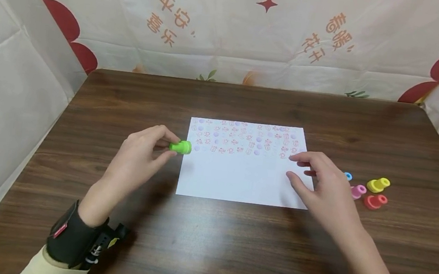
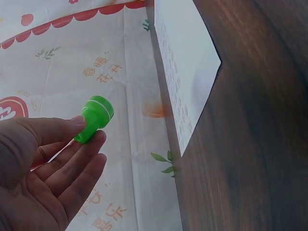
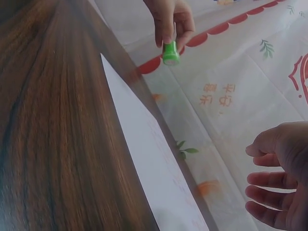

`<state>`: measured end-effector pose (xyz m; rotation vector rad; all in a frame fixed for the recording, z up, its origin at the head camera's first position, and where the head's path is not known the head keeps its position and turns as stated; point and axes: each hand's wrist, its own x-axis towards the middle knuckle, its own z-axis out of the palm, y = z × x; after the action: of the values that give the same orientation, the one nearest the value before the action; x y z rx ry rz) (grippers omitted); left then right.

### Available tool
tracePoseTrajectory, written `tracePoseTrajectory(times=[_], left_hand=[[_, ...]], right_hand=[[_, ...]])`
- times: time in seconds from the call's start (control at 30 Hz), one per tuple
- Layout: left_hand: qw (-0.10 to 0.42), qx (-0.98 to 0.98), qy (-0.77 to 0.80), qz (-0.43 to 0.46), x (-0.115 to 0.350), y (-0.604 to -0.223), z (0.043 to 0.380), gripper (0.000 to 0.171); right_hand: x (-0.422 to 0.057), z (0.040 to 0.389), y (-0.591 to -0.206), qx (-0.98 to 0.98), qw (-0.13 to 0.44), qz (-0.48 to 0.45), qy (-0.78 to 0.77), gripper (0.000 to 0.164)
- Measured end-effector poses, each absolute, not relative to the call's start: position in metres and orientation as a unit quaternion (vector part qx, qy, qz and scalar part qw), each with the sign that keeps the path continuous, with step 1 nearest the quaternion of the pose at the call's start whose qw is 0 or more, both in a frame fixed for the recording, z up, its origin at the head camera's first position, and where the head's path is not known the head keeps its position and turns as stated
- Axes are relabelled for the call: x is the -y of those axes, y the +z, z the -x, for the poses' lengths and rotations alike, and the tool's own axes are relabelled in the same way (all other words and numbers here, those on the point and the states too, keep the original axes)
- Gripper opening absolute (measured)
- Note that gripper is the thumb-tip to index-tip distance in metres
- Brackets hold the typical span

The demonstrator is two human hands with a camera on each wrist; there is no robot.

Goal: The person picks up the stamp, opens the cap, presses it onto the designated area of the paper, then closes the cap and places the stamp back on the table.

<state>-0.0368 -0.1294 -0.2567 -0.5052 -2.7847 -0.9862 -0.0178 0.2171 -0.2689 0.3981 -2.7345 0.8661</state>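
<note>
Between thumb and fingertips my left hand (image 1: 140, 152) pinches a small green stamp (image 1: 181, 147) by its narrow handle, at the left edge of the white paper (image 1: 235, 178). The left wrist view shows the wider end of the green stamp (image 2: 100, 110) pointing away from the palm. Rows of small red and purple stamped prints fill the paper's upper part. My right hand (image 1: 323, 187) hovers over the paper's right edge, fingers loosely bent, thumb apart, holding nothing. In the right wrist view that hand (image 3: 281, 175) has a bare gap between thumb and fingers.
Right of my right hand stand a yellow stamp (image 1: 378, 185), a red stamp (image 1: 375, 202), a pink stamp (image 1: 358, 191) and a partly hidden blue stamp (image 1: 348, 176). Brown wooden table (image 1: 205, 246) lies beneath, with a printed white cloth (image 1: 225, 26) behind it.
</note>
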Motion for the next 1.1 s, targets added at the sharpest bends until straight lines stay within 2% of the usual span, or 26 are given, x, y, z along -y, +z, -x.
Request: tracePoseTrajectory(times=[0.8, 1.1], left_hand=[[0.059, 0.917, -0.341, 0.200, 0.100, -0.274, 0.033, 0.026], [0.032, 0.915, -0.356, 0.189, 0.092, -0.277, 0.030, 0.025]], right_hand=[[-0.182, 0.017, -0.287, 0.929, 0.076, -0.190, 0.309, 0.030], [-0.173, 0.014, -0.292, 0.928, 0.065, -0.198, 0.310, 0.034]])
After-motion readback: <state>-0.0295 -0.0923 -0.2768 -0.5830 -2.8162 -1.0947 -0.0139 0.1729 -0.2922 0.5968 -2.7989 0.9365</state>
